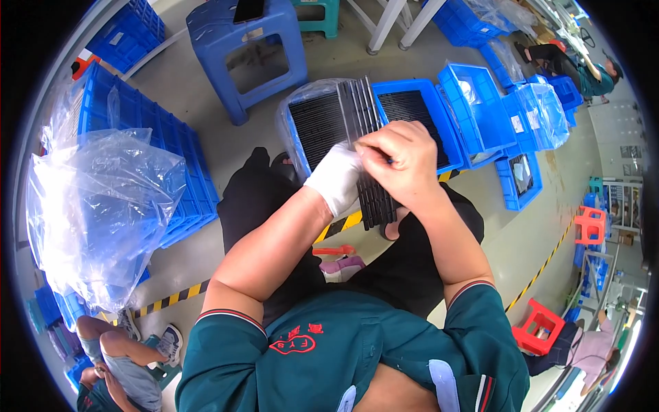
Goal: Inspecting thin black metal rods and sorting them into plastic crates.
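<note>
Several long, thin black strips point(374, 202) lie side by side as a flat bundle in front of me. My left hand point(338, 175), in a white glove, is closed around the bundle's left side near its middle. Over the strips, my bare right hand point(405, 161) has its thumb and fingers pinched together. A small dark bit shows between those fingers, too little to name. Beyond my hands, more black strips point(317, 130) fill a plastic-lined bin on the left. Another blue bin point(434, 103) on the right also contains rows of dark strips, partly hidden by the bundle and my right hand.
A blue stool point(206, 58) with a dark flat object on top stands ahead. Stacked blue crates point(161, 137) under clear plastic point(103, 206) rise at left. More blue bins point(473, 113) sit at right. Other people are seated at the lower left, upper right and lower right.
</note>
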The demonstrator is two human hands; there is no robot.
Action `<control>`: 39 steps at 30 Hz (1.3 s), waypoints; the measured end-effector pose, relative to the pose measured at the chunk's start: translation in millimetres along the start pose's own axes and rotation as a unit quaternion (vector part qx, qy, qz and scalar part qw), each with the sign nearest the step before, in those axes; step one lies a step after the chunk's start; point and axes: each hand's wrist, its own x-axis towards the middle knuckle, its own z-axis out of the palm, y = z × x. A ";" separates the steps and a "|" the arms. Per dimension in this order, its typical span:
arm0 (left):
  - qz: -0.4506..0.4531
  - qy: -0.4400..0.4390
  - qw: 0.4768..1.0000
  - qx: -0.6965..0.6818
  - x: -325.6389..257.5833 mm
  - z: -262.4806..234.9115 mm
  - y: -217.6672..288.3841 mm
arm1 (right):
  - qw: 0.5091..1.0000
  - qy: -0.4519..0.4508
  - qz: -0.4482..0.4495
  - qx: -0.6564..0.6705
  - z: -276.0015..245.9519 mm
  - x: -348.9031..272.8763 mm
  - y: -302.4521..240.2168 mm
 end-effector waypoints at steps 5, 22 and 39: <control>-0.003 -0.015 0.999 -0.032 -6.1 7.3 8.8 | 0.997 0.054 0.029 0.053 4.2 -3.6 -1.0; 0.029 0.064 0.980 -0.184 4.8 2.5 34.6 | 0.990 0.052 0.083 0.099 -6.5 -9.8 13.2; 0.033 0.097 0.983 -0.154 6.2 -0.2 29.2 | 0.998 0.039 -0.027 -0.029 -1.1 -4.8 12.6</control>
